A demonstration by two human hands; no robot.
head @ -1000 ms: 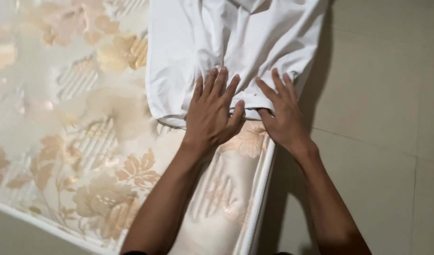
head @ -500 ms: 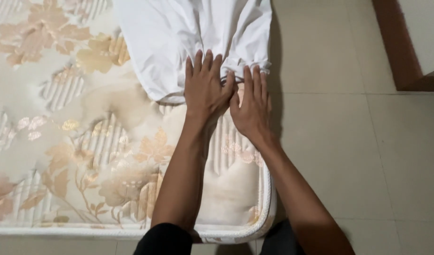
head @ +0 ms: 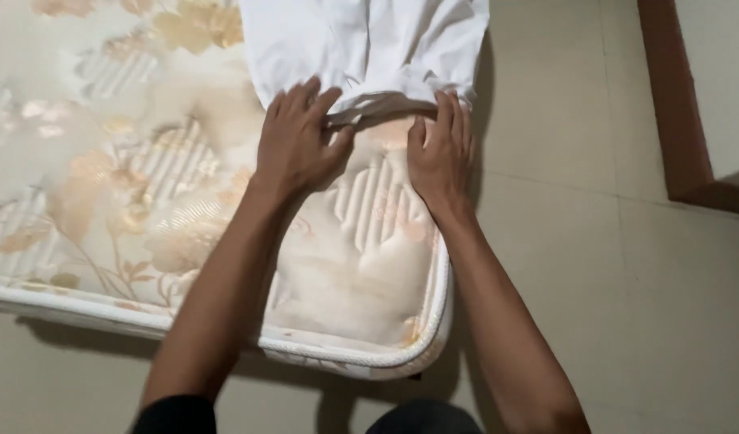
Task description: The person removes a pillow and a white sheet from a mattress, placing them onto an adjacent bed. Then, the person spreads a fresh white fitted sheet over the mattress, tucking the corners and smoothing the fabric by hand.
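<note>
A white garment (head: 361, 40) lies spread on a floral cream mattress (head: 128, 185), its lower hem near the mattress's right edge. My left hand (head: 297, 145) rests at the hem, thumb tucked under the fabric edge and fingers on top, pinching it. My right hand (head: 442, 153) lies flat beside it. Its fingertips touch the hem's right part and its thumb rests on the mattress. The two hands are a short gap apart, with a fold of hem bunched between them.
The mattress's rounded corner (head: 434, 337) sits close to my body, on a beige tiled floor (head: 627, 281). A brown wooden edge (head: 667, 104) runs along the upper right.
Both hands have slid off the cloth down to its hem and spread slightly apart. My left thumb has hooked under the edge. The view has shifted, showing more of the mattress corner.
</note>
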